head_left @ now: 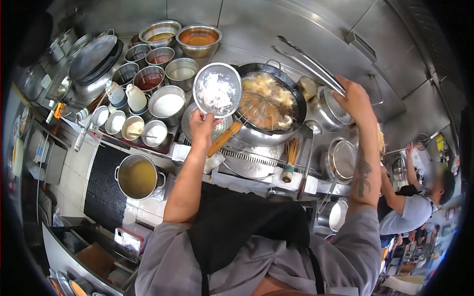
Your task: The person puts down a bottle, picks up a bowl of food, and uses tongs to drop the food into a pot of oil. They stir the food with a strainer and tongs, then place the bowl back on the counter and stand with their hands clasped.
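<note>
My left hand (202, 129) grips the rim of a small metal bowl (236, 79), tilted so that the white powder (217, 93) inside shows. Just right of it, a black wok (299, 104) holds bubbling oil with pale, battered-looking pieces (269, 81) frying in it. A wire skimmer (264, 109) lies in the wok, its wooden handle (224, 139) pointing toward me near my left wrist. Raised at the wok's right, my right hand (354, 97) is closed around long metal tongs (313, 66). The tongs point up and left, above the wok's far side.
Sauce bowls (199, 39) and white-filled containers (167, 104) crowd the left counter. A bamboo brush (290, 158), ladle (312, 129) and sieve (343, 159) lie right of the stove. A pot of yellowish liquid (137, 176) stands lower left. Another person (412, 209) works at far right.
</note>
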`<state>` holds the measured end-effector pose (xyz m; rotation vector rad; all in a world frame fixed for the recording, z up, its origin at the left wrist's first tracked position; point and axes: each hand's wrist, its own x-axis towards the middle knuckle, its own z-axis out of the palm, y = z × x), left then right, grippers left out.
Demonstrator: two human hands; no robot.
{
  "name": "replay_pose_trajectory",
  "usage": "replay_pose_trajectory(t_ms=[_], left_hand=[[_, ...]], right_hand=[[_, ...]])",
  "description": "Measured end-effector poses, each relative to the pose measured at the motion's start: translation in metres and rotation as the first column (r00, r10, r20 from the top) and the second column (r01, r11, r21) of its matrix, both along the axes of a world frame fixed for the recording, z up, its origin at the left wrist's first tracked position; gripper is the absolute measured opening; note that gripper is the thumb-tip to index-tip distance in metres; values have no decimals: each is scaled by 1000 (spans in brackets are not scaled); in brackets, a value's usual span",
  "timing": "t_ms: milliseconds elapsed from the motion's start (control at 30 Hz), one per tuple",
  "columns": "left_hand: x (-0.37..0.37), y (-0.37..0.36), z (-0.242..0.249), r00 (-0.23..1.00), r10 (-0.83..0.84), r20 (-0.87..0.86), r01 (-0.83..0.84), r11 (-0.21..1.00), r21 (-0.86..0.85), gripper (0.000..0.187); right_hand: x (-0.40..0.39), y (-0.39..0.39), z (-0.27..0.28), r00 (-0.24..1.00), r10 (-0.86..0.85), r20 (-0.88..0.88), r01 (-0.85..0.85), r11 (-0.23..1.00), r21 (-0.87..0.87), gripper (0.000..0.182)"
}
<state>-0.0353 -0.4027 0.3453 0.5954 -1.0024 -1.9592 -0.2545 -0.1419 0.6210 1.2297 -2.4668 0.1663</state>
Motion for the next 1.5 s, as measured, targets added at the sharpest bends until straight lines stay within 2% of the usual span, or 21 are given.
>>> replay_pose_trajectory(t_ms=[67, 100, 167, 233, 267, 333, 400, 600, 833, 933, 1000, 1067, 1133, 1200, 1267, 1300, 1367, 1433, 1467, 1500], left_hand=[[-2, 3, 6, 1000, 13, -21, -13, 1000, -8, 8], [-4, 4, 9, 999, 35, -12, -35, 998, -52, 7], [-7, 4, 10, 999, 54, -7, -54, 994, -97, 6], [-8, 4, 7, 998, 60, -21, -63, 975, -214, 4], [-8, 3, 5, 998, 61, -22, -64, 975, -214, 4], [-7, 3, 3, 999, 16, -28, -24, 942, -334, 10], [-8, 2, 3, 999, 24, -29, -33, 935, -352, 8], [-5, 3, 4, 999, 24, -38, -37, 910, -414, 10], [-5, 2, 4, 999, -31, -10, 23, 896, -444, 34], [-5, 2, 4, 998, -55, -16, 41, 874, -484, 34], [-5, 4, 7, 996, -81, -27, 58, 874, -482, 36], [-4, 6, 12, 994, -104, -37, 73, 874, -480, 37], [-3, 10, 17, 997, -65, -49, 36, 891, -454, 10], [-7, 8, 10, 998, -57, -25, 41, 900, -433, 11], [-12, 6, 1, 999, -51, 1, 47, 911, -411, 12], [-14, 6, 0, 999, -43, 3, 41, 935, -353, 12], [-16, 5, -4, 999, -34, 6, 35, 955, -294, 13], [-17, 5, -3, 1000, -24, 6, 24, 981, -191, 8], [-17, 5, -3, 1000, -24, 6, 24, 981, -192, 8], [-18, 5, -3, 999, -43, -22, 40, 993, -110, 8]], right_hand=[[39, -2, 19, 982, 178, 71, -182, 982, 59, 44], [54, -3, 24, 982, 173, 72, -177, 982, 57, 44], [77, -6, 28, 958, 252, 139, -277, 939, 202, 43], [89, -8, 25, 949, 292, 122, -313, 920, 235, 44], [94, -9, 23, 937, 334, 107, -350, 897, 268, 45], [105, -13, 24, 945, 306, 113, -326, 894, 308, 45], [108, -15, 25, 953, 280, 116, -303, 887, 348, 45], [99, -13, 27, 921, 379, 86, -387, 879, 279, 46], [102, -17, 46, 953, 253, 166, -299, 873, 385, 45], [91, -18, 44, 956, 225, 189, -283, 878, 385, 45], [79, -17, 39, 953, 233, 196, -293, 875, 385, 45], [70, -16, 34, 935, 309, 172, -352, 863, 363, 44], [67, -15, 30, 938, 314, 147, -347, 856, 383, 42], [68, -14, 30, 939, 320, 124, -342, 849, 402, 39], [75, -12, 31, 949, 308, 70, -314, 892, 326, 36], [77, -11, 33, 948, 309, 71, -315, 891, 327, 36], [81, -11, 38, 950, 300, 81, -310, 933, 182, 36], [77, -11, 30, 951, 298, 87, -309, 929, 203, 36], [75, -11, 25, 951, 295, 93, -308, 925, 222, 36], [72, -11, 21, 951, 295, 93, -308, 925, 220, 36]])
